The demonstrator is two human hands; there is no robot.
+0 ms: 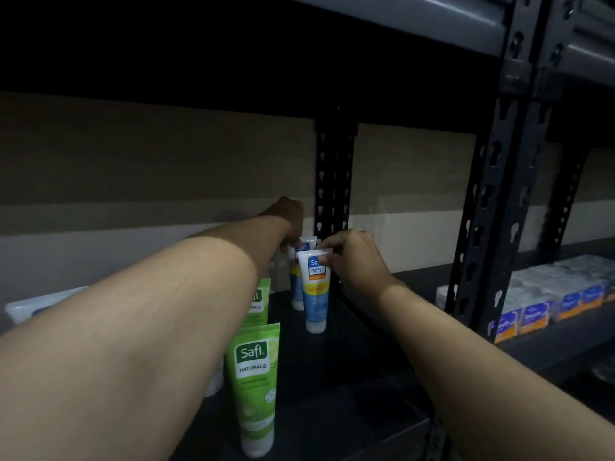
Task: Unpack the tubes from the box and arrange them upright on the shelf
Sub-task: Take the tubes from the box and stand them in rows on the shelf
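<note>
On the dark shelf (349, 387) a blue and white Safi tube (315, 294) stands upright on its cap. My right hand (352, 257) pinches its top crimp. Just behind it stands a second blue tube (297, 287), and my left hand (289, 221) reaches deep over it and holds its top. A green Safi Naturals tube (256, 387) stands upright near the front, with another green tube (259, 304) behind it, partly hidden by my left forearm. The box is not in view.
A black perforated upright (332, 174) rises right behind the blue tubes. A thicker upright (492, 207) divides off the right bay, where wrapped packs with blue and orange labels (545, 304) are stacked. A white packet (36, 306) lies at far left.
</note>
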